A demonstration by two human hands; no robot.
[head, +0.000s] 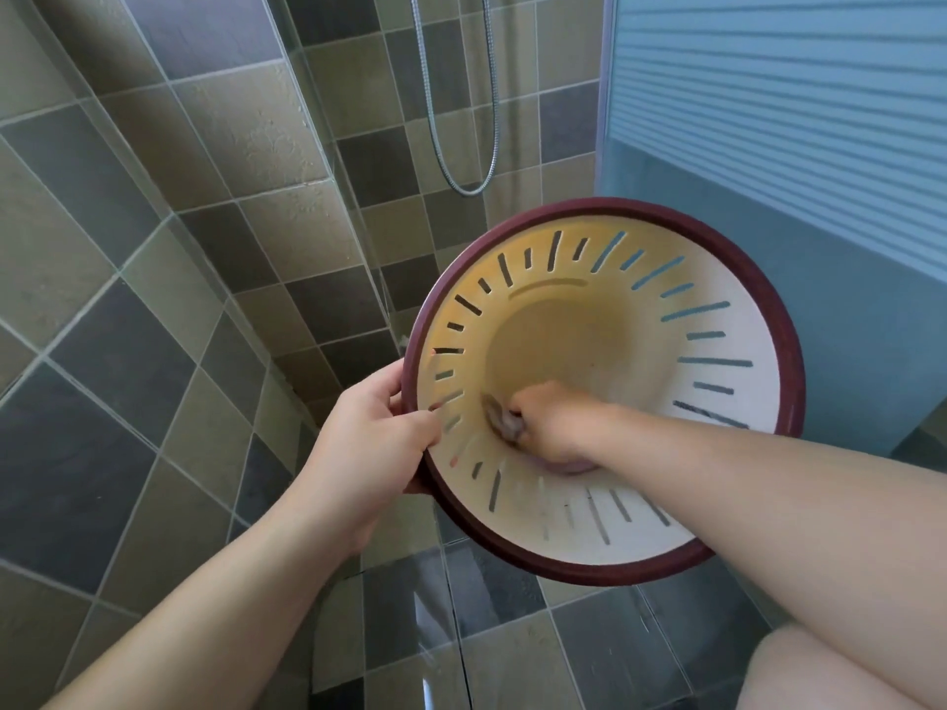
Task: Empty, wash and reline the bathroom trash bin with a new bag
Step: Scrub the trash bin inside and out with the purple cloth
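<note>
Right now I hold the trash bin [717, 320] tipped toward me in midair over the tiled shower floor [492, 597], its mouth facing the camera. My left hand [379, 427] grips the dark red rim at the bin's left edge, fingers curled around it and thumb lying on the inner wall. My right hand [551, 422] is reached down inside, near the bottom, fingers clenched around a small greyish cloth [505, 420] pressed against the lower-left inner wall. I count one bin, one cloth, two hands. One shower hose [461, 161] loops down the tiled wall beyond the bin.
</note>
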